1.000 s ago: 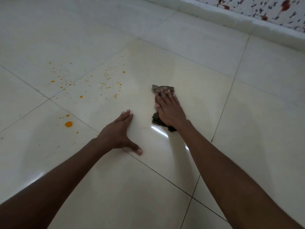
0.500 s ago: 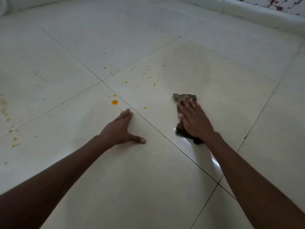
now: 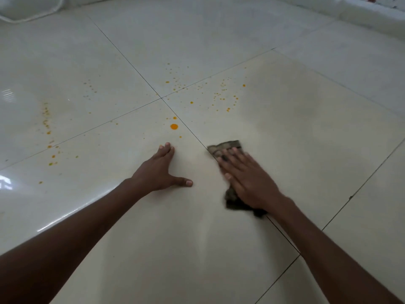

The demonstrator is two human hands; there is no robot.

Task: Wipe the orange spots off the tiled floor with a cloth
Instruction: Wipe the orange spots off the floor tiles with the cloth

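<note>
In the head view, the person's right hand (image 3: 247,174) lies flat on a dark cloth (image 3: 225,147) right of the frame's centre, its fingers straight and slightly spread, pressing the cloth against the tiled floor (image 3: 306,128). The cloth shows beyond the fingertips and again below the heel of the hand; it sits over a dark grout line that runs diagonally under it. The hand and cloth are a little blurred.

The left hand (image 3: 161,170) rests palm down on the floor just left of the cloth, apart from it, fingers straight and together, thumb stretched out toward the right.

The orange spots (image 3: 174,126) are unwiped: the largest round drop lies just above the left fingertips, smaller specks are scattered above it around the crossing of the grout lines near the upper centre, another cluster sits above the cloth, and a streaky trail runs down the left side of the frame.

A white cord (image 3: 30,17) curves along the floor in the upper left corner. A pale raised ledge (image 3: 350,9) crosses the upper right.
</note>
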